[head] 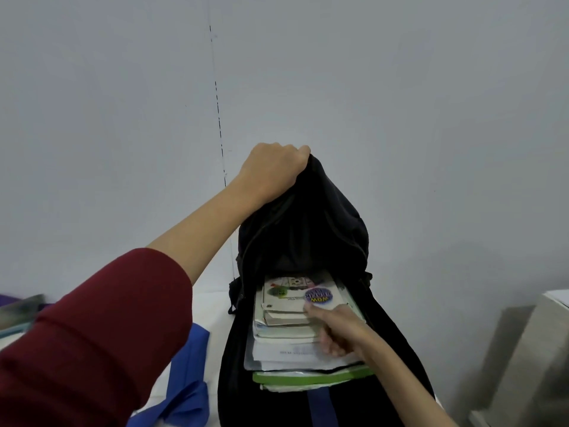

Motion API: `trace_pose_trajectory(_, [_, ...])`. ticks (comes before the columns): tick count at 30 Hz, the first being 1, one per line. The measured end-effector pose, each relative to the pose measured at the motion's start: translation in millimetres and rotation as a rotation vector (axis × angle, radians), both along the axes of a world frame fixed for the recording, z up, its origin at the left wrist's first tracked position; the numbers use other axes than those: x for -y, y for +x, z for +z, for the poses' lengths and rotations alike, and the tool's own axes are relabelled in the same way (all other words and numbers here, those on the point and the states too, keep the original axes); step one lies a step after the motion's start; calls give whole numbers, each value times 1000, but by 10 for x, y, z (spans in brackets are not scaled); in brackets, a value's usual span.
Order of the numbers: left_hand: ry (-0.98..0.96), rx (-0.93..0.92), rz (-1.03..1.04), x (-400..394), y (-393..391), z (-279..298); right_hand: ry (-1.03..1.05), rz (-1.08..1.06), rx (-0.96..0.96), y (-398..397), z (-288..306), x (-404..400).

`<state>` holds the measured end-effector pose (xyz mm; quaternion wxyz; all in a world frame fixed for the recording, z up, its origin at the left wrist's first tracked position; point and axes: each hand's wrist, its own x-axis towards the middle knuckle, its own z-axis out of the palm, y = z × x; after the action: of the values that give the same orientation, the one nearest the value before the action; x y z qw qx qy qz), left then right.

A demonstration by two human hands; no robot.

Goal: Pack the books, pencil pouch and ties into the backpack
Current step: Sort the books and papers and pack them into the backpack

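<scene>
A black backpack (308, 229) lies open on the white table, its mouth facing me. My left hand (274, 171) grips the top flap and holds it lifted. A stack of books (289, 322) sits half inside the opening, with a green-edged book (311, 378) at the bottom. My right hand (341, 331) holds the stack's right side, thumb on the top cover. Blue ties (187, 380) lie on the table left of the bag. No pencil pouch can be made out.
A grey wall (400, 103) stands right behind the backpack. More flat items (21, 312), blurred, lie at the far left edge. A grey-white boxy object (529, 359) stands at the right.
</scene>
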<state>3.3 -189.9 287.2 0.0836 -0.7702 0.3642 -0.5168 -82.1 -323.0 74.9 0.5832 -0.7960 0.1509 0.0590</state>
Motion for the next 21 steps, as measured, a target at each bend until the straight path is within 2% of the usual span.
trace_pose_trajectory(2, [4, -68, 54, 25, 35, -40, -362, -18, 254, -6, -33, 83])
trace_pose_trajectory(5, [-7, -94, 55, 38, 26, -43, -1065, 3, 737, 111, -201, 120])
trace_pose_trajectory(7, [-15, -96, 77, 63, 12, -40, -1270, 17, 823, 181, -349, 108])
trace_pose_trajectory(10, [-37, -194, 81, 61, -18, -48, -1270, 17, 712, 249, -426, 90])
trace_pose_trajectory(14, [-91, -189, 15, 22, -25, -51, -1168, -4, 582, 456, -448, 33])
trace_pose_trajectory(21, [-91, -201, 70, 29, 8, -31, -1074, -66, 558, 636, -473, -67])
